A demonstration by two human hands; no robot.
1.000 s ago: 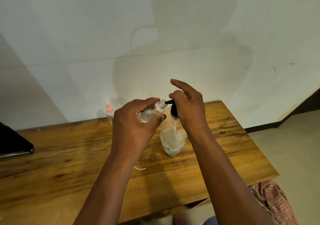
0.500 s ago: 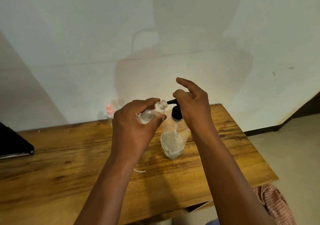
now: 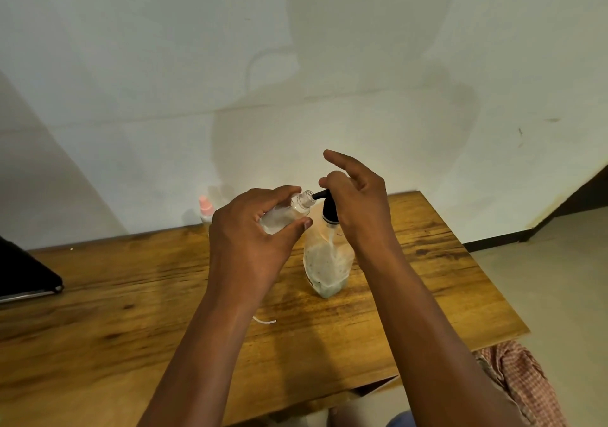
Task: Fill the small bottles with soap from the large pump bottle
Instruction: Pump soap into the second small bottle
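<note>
- Two hands work: left hand [image 3: 250, 229] grips the small bottle [image 3: 285, 214], tipped at the black spout.
- Right hand [image 3: 358, 203], fingers curled, has lifted on the pump bottle [image 3: 327, 262]; another squirt looks due.

Left hand [image 3: 250, 229] grips a small clear bottle [image 3: 285, 216], tilted, its open neck angled up toward two o'clock and sitting right at the black nozzle tip. Right hand [image 3: 357, 206] is on the black pump head [image 3: 326, 208] of the large pump bottle [image 3: 327, 262], index finger raised clear, the other fingers curled over the top. The large bottle stands upright on the wooden desk [image 3: 131, 295], cloudy soap low in its body. Off at ten o'clock from the hands, a small bottle with a pink cap [image 3: 206, 209] stands by the wall. A thin white strip [image 3: 264, 320] lies on the desk just beside the left wrist. A dark flat object [image 3: 23, 272] sits at the nine o'clock edge.
</note>
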